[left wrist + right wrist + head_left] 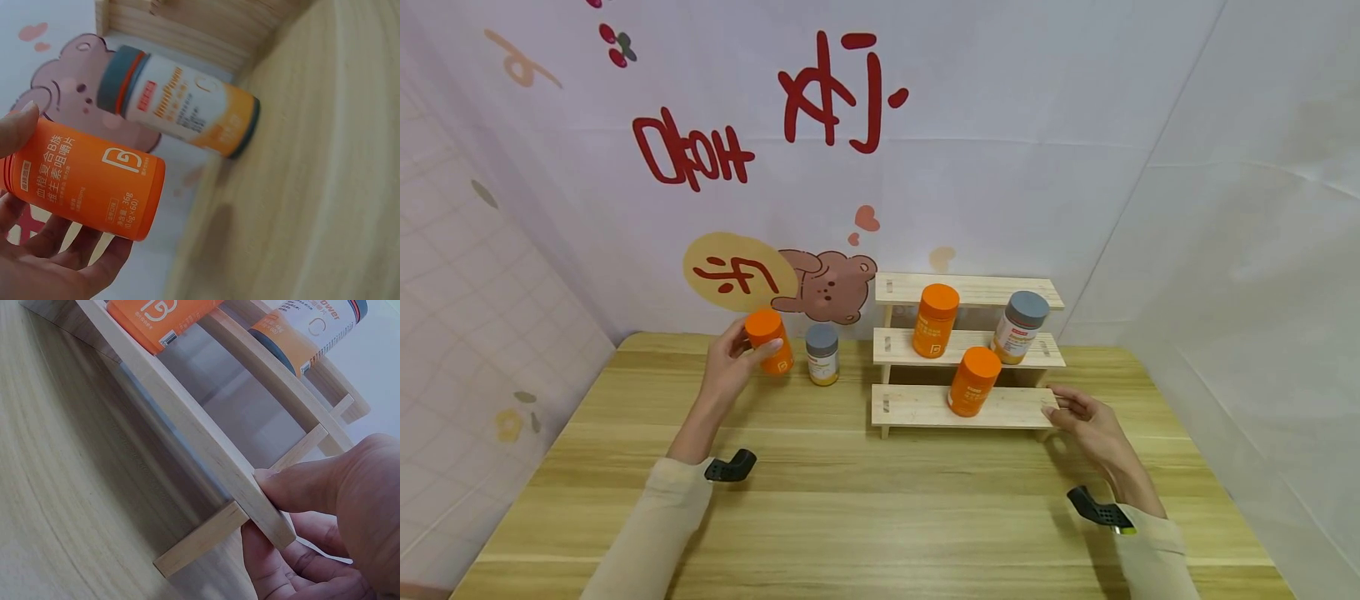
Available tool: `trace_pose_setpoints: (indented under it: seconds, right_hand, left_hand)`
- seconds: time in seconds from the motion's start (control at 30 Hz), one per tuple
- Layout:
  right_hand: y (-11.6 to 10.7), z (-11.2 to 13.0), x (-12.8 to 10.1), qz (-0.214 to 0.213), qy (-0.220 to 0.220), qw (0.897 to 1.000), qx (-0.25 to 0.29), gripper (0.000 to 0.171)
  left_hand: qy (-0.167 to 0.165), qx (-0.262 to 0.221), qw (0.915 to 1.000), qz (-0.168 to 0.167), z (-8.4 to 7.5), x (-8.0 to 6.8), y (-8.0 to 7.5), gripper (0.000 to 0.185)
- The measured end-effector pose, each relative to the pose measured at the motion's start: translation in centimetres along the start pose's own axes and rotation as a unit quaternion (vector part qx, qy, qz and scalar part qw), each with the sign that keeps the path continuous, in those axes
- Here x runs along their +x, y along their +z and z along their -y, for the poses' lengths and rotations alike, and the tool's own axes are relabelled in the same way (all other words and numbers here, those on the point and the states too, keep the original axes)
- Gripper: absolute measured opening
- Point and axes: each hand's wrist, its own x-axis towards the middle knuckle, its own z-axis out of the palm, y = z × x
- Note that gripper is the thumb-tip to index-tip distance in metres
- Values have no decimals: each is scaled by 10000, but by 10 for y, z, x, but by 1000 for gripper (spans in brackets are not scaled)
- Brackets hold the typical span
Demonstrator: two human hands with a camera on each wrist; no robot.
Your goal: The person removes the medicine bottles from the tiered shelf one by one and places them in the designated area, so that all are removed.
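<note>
My left hand [728,363] grips an orange bottle [87,178] with an orange cap, thumb on one side and fingers round the other; in the left wrist view it is held off the table. Just right of it a grey-capped bottle [823,357] with a white and yellow label stands on the table. With thumb above and fingers below, my right hand [1093,429] pinches the right end of the bottom board of a three-step wooden shelf [187,434]. An orange bottle [975,382] stands on that bottom step.
The middle step holds another orange bottle [936,322] and a grey-capped bottle [1020,327]. The shelf stands toward the back of the wooden table [865,517], in front of a printed cloth backdrop [1022,142]. More cloth hangs at both sides.
</note>
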Motion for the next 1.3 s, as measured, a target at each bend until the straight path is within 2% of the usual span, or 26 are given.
trace_pose_setpoints:
  seconds: [0.4,0.7,0.93,1.1,1.3]
  right_hand:
    - [1,1,2,28,10,10000,-15,69]
    - [1,0,3,-40,10,10000,-10,68]
    - [1,-1,5,-50,-62,10000,33,66]
    - [1,-2,5,-18,-54,9999,98,66]
    - [0,-3,3,2,-66,10000,0,66]
  left_hand:
    - [-497,128,9987,1,29,3,-2,67]
    - [-596,104,9981,79,40,4,2,68]
    - [-612,221,9975,279,40,4,1,70]
    - [-391,163,9979,484,32,3,-3,80]
    - [-111,120,9984,534,22,2,-6,84]
